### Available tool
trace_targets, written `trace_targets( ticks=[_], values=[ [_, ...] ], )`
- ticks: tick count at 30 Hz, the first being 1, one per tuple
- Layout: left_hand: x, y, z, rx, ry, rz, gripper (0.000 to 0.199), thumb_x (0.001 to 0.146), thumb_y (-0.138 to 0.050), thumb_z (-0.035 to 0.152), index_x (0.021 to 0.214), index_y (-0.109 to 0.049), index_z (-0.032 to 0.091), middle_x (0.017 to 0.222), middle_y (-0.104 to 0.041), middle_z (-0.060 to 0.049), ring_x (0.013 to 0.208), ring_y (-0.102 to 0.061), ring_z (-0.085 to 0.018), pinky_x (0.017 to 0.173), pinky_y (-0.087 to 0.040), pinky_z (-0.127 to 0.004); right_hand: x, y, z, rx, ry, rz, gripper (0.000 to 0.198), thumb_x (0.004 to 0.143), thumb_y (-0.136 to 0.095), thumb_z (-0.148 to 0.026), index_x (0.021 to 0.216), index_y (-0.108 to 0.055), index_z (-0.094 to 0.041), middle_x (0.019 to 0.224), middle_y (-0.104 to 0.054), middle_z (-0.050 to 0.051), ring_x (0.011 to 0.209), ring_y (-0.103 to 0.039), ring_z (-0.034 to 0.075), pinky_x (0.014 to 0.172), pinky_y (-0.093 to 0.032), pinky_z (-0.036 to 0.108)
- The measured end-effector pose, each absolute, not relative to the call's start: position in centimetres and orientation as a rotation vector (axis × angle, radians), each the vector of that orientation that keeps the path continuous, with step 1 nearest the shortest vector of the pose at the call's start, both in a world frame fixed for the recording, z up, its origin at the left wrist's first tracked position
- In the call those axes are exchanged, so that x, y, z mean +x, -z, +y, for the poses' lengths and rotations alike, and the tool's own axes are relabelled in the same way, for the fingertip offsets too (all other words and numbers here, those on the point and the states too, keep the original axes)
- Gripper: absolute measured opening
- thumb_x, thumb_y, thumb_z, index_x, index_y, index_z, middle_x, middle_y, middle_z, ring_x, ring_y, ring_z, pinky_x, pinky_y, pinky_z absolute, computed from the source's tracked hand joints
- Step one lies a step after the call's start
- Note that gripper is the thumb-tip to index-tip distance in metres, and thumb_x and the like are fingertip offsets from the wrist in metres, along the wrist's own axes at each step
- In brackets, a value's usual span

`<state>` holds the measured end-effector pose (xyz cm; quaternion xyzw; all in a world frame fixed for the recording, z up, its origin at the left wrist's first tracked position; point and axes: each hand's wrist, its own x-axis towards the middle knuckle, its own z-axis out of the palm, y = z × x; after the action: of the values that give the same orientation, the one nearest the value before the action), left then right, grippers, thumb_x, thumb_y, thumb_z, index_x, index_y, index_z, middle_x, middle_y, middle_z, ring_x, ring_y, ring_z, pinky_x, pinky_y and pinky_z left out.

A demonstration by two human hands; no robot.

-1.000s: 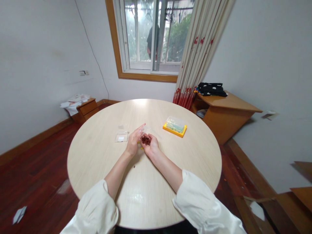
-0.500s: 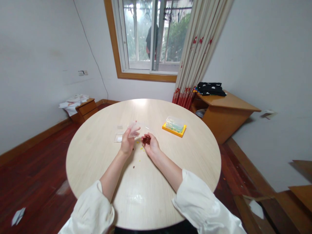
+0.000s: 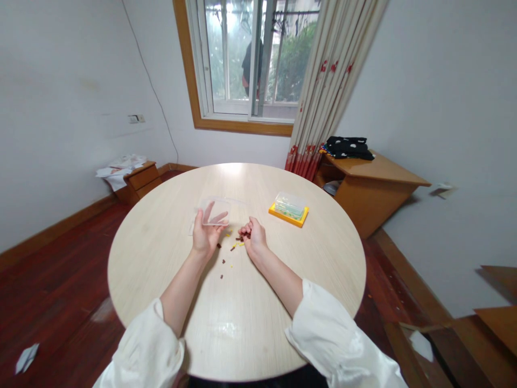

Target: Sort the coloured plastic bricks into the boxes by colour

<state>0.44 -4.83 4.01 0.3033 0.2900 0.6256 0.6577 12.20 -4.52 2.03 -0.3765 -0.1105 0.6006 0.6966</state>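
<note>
My left hand [image 3: 205, 240] grips a clear plastic box [image 3: 218, 216], held tilted above the table with its fingers showing through the plastic. My right hand [image 3: 257, 240] is curled and turned partly over, low over the table. Small dark brown pieces [image 3: 244, 236] show at its fingers; some may be lying on the table under it. A few loose brown pieces [image 3: 222, 276] and yellow bits [image 3: 238, 244] are scattered between and in front of my hands. Behind my left hand, part of another clear plastic piece [image 3: 191, 227] lies on the table.
A yellow tray [image 3: 287, 216] bearing a clear lid over green contents stands on the round table [image 3: 161, 280], to the right. Beyond the table are a wooden desk [image 3: 379, 172] with folded black cloth [image 3: 349, 147], a curtain [image 3: 323, 81] and a small cabinet [image 3: 141, 180].
My right hand has turned over from palm up, and more brown pieces now lie on the table. My left hand has shifted slightly left with the clear box, which has tilted.
</note>
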Motion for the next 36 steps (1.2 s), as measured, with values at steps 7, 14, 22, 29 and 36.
trace_targets(
  ticks=[7, 14, 22, 29, 36],
  values=[
    [0.3, -4.4, -5.2, 0.578, -1.394, 0.670, 0.063, 0.086, -0.032, 0.055, 0.138, -0.036, 0.020, 0.091, -0.065, -0.014, 0.066, -0.065, -0.018, 0.071, -0.049, -0.032, 12.5, -1.5, -4.1, -0.882, -1.296, -0.271, 0.040, 0.077, -0.045, -0.021, 0.039, -0.034, -0.020, 0.035, -0.041, -0.005, 0.039, -0.044, 0.008, 0.048, -0.037, 0.021],
    [0.1, -4.4, -5.2, 0.462, -1.383, 0.644, 0.066, 0.083, -0.038, 0.058, 0.138, -0.037, 0.023, 0.108, -0.060, -0.018, 0.073, -0.065, -0.020, 0.075, -0.051, -0.037, 12.7, -1.0, -3.8, -0.875, -1.197, -0.399, 0.035, 0.076, -0.047, -0.022, 0.041, -0.045, -0.019, 0.042, -0.054, -0.002, 0.048, -0.052, 0.010, 0.058, -0.041, 0.023],
    [0.1, -4.5, -5.1, 0.345, -1.381, 0.638, 0.060, 0.084, -0.036, 0.056, 0.136, -0.040, 0.025, 0.115, -0.057, -0.019, 0.090, -0.064, -0.026, 0.080, -0.049, -0.044, 13.6, -1.1, -3.4, -0.911, -1.244, -0.494, 0.036, 0.080, -0.037, -0.025, 0.056, -0.063, -0.017, 0.059, -0.067, 0.003, 0.066, -0.061, 0.013, 0.067, -0.039, 0.025],
    [0.3, -4.4, -5.1, 0.254, -1.390, 0.606, 0.053, 0.085, -0.037, 0.052, 0.130, -0.046, 0.024, 0.123, -0.050, -0.021, 0.106, -0.058, -0.030, 0.086, -0.047, -0.049, 13.9, -1.4, -3.5, -0.895, -1.217, -0.501, 0.040, 0.082, -0.029, -0.028, 0.094, -0.066, -0.018, 0.082, -0.072, 0.003, 0.093, -0.061, 0.016, 0.072, -0.036, 0.027],
    [0.2, -4.2, -5.1, 0.216, -1.371, 0.584, 0.051, 0.086, -0.036, 0.050, 0.128, -0.045, 0.023, 0.133, -0.040, -0.023, 0.111, -0.055, -0.031, 0.085, -0.048, -0.049, 14.2, -0.8, -3.1, -0.953, -1.206, -0.488, 0.036, 0.075, -0.037, -0.029, 0.093, -0.066, -0.018, 0.082, -0.071, 0.003, 0.087, -0.060, 0.015, 0.068, -0.038, 0.025]
  ],
)
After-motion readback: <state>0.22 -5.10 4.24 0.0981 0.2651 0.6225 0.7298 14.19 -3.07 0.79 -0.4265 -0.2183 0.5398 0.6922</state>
